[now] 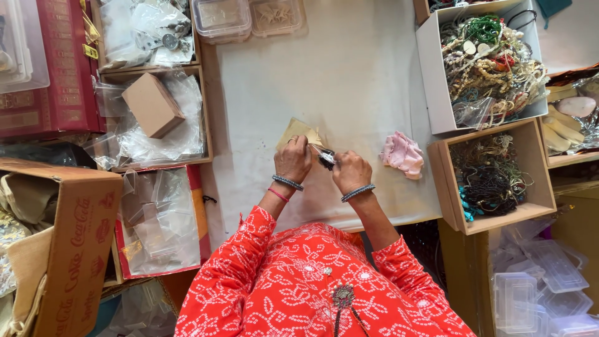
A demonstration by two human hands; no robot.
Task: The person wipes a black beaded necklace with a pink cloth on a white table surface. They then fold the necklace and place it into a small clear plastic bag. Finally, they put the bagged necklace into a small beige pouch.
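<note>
My left hand (293,160) and my right hand (350,172) meet over a white-covered table (349,81). Between them they pinch a small clear plastic pouch (326,155) with something dark inside. A tan card or paper piece (299,131) lies just beyond my left hand, partly hidden by it. A crumpled pink cloth (403,154) rests on the table to the right of my right hand, apart from it. Both wrists carry dark bangles, and red patterned sleeves cover my arms.
At the right, a white box (430,93) is full of tangled beaded jewellery and a wooden box (536,193) holds dark cords. Trays of clear bags and a small brown carton (151,104) sit left. A cardboard box (75,249) is at lower left, plastic containers (543,281) lower right.
</note>
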